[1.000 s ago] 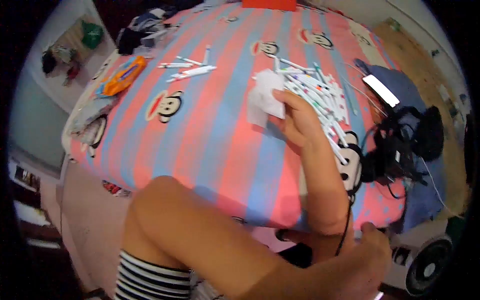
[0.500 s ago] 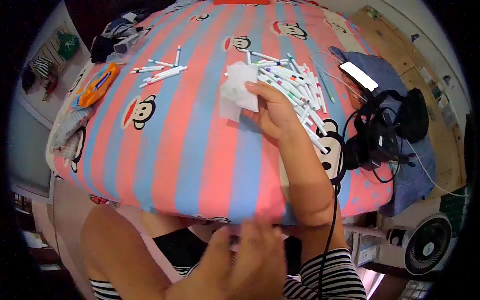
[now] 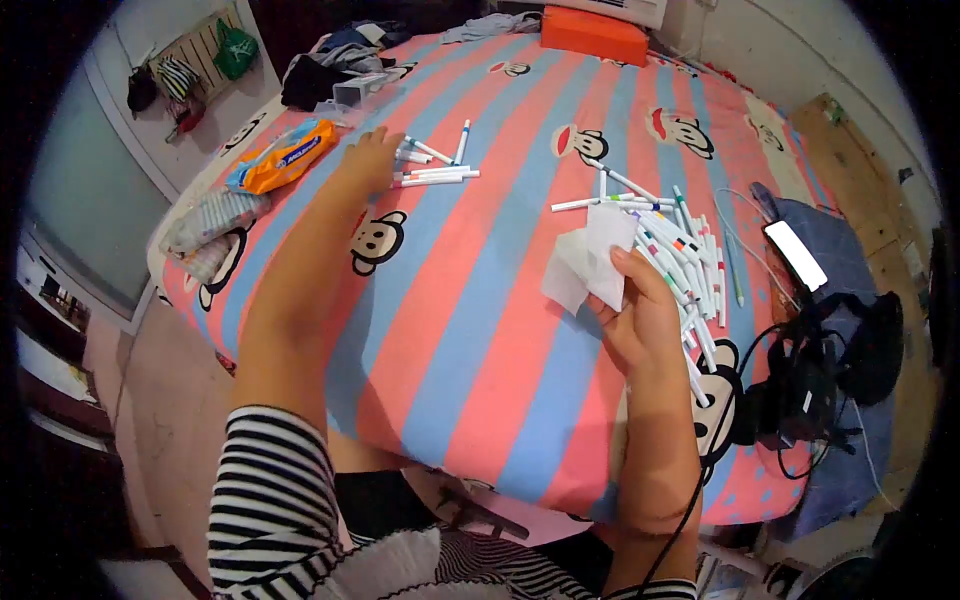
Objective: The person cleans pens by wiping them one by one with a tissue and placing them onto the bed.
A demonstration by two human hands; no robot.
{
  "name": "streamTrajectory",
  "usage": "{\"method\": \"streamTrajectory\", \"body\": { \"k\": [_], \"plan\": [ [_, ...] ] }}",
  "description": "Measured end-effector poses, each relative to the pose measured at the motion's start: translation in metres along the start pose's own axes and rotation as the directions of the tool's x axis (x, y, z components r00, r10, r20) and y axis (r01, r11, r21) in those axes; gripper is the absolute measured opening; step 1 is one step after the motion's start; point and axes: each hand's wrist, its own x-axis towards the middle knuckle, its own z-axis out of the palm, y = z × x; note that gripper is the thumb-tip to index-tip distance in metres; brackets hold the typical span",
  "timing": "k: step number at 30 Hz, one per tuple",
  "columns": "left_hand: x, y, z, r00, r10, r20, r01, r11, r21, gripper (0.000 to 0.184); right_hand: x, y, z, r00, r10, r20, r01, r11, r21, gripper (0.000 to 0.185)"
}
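My right hand (image 3: 645, 315) pinches a folded white tissue (image 3: 608, 250) between thumb and fingers, held above the bed. Just beyond it lies a heap of white marker pens (image 3: 675, 245) with coloured bands, partly hidden by the tissue. My left hand (image 3: 372, 160) reaches out to the far left with its fingers apart, beside a smaller group of marker pens (image 3: 437, 176). It covers the ends of some of these pens, and I see nothing held in it.
An orange and blue packet (image 3: 290, 160) and a clear plastic bag of pens (image 3: 215, 222) lie at the bed's left edge. On the right are a lit phone (image 3: 796, 255) and a black device with cables (image 3: 800, 400). An orange box (image 3: 593, 36) stands at the back.
My left hand has moved from low in front of my body out to the smaller pen group. The view has turned left. My right hand still holds the tissue near the heap.
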Motion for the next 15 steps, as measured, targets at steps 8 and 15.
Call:
{"method": "streamTrajectory", "body": {
  "k": [8, 15],
  "plan": [
    [0.056, 0.035, 0.018, 0.938, 0.301, 0.173, -0.212, 0.892, -0.399, 0.062, 0.006, 0.004, -0.005, 0.999, -0.014, 0.032, 0.014, 1.0, 0.024, 0.042],
    [0.063, 0.084, -0.02, 0.914, 0.4, 0.06, -0.385, 0.906, -0.177, 0.058, 0.006, 0.003, -0.006, 0.999, -0.032, 0.007, 0.032, 0.999, 0.011, 0.039]
  ]
}}
